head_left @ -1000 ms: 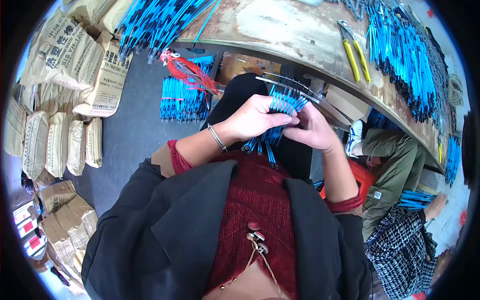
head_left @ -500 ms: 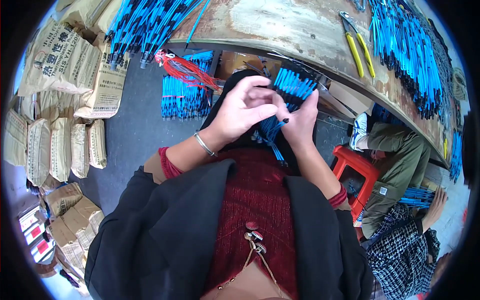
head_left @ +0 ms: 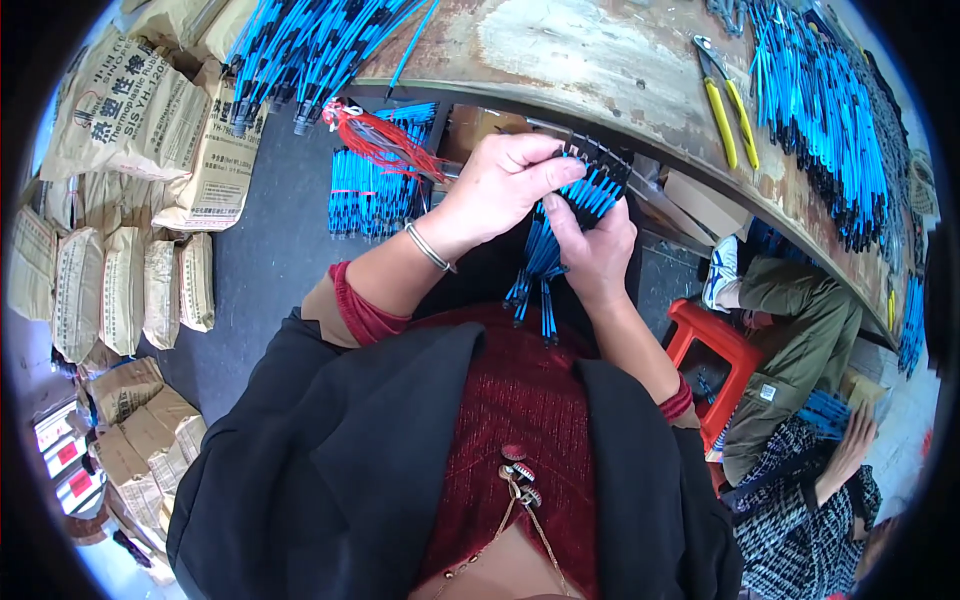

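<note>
A bundle of thin blue wire-like pieces with black ends (head_left: 598, 192) is held over my lap. My right hand (head_left: 600, 250) wraps round its middle, the thumb lying along the blue lengths, while their lower tails hang toward my lap. My left hand (head_left: 505, 188) has thumb and forefinger pinched at the bundle's upper left side, by the black tips. Its other fingers are curled, and whether a single piece is between them is hidden. To the left, below the bench edge, lies a stack of similar blue pieces (head_left: 372, 190) with a bunch of red strings (head_left: 385, 142) across it.
A worn wooden bench (head_left: 560, 50) curves ahead, bearing yellow-handled pliers (head_left: 728, 110) and blue heaps at left (head_left: 310, 45) and right (head_left: 825, 130). Paper sacks (head_left: 120, 290) stand at left. At right are a red stool (head_left: 715, 340) and a seated person (head_left: 800, 310).
My left hand has moved right, from loosely spread fingers beside the bundle to a pinch at its tips. The bundle has tilted, showing more of its hanging tails. The person's hand at right shifted slightly.
</note>
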The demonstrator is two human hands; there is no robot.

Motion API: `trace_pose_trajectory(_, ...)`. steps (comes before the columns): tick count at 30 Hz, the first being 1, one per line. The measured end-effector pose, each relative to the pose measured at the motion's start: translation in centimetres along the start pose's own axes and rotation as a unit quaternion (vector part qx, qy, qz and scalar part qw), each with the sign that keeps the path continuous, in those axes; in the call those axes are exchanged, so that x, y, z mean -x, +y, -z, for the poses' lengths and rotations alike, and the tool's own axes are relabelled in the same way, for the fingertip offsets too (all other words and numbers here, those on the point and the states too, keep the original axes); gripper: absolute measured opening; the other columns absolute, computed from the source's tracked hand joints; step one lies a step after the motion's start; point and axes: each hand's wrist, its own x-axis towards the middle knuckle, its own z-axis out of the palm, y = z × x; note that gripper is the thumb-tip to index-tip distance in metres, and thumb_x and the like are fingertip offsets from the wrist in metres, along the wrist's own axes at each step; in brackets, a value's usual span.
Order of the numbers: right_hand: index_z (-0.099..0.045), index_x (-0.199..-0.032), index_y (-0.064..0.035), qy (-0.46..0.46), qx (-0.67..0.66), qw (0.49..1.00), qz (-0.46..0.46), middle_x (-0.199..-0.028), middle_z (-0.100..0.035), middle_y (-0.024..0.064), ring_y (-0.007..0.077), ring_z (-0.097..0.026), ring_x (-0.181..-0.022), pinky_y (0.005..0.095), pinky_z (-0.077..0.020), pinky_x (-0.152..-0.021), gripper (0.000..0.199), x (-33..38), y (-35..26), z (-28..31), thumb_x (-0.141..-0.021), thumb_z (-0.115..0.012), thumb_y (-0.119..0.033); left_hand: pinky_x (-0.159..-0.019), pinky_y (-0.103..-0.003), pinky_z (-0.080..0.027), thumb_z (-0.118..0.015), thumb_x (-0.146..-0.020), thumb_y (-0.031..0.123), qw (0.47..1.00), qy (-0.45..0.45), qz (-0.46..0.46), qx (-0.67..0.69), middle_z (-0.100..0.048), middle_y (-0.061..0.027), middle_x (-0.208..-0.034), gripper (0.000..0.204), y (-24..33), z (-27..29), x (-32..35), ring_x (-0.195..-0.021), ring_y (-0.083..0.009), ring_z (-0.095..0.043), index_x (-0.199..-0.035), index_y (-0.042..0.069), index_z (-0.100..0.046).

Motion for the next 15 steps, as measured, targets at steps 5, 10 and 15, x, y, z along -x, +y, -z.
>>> trace_pose_trajectory(5, -0.056, -0.099, -0.0010, 0.024, 0.038, 0.997, 0.059, -0.084, -0.066, 0.0085, 0.0128, -0.062, -0.075, 0.0290, -0.0492, -0.071, 0.027, -0.7, 1.3, -0.1, -0.078, -0.068, -0.013, -0.072, -0.025, -0.046, -0.066, -0.080, 0.013, 0.941, -0.142, -0.042, -0.306, -0.063, -0.0020, -0.089, 0.032, 4.0, 3.8, -1.7, -0.081, -0.0086, -0.055, -0.108, -0.002, -0.060)
trace_pose_trajectory(10, -0.057, -0.096, -0.0011, -0.010, 0.023, 0.999, -0.038, -0.081, -0.066, 0.0085, 0.0148, -0.063, -0.072, 0.0291, -0.0497, -0.069, 0.026, -1.7, 1.7, 0.0, -0.077, -0.069, -0.014, -0.079, -0.028, -0.047, -0.065, -0.080, 0.013, 0.957, -0.105, -0.006, -0.269, -0.063, -0.0072, -0.100, 0.039, 11.4, 6.9, -7.1, -0.090, -0.0119, -0.056, -0.115, -0.002, -0.055)
trace_pose_trajectory(15, -0.057, -0.093, -0.0012, -0.020, 0.020, 0.999, -0.039, -0.079, -0.066, 0.0103, 0.0168, -0.064, -0.070, 0.0287, -0.0502, -0.066, 0.026, -3.2, 1.5, 0.9, -0.076, -0.071, -0.014, -0.087, -0.027, -0.045, -0.062, -0.082, 0.015, 0.882, -0.086, -0.116, -0.448, -0.063, -0.0096, -0.106, 0.040, 13.0, 7.3, -23.2, -0.098, -0.0137, -0.058, -0.116, -0.004, -0.053)
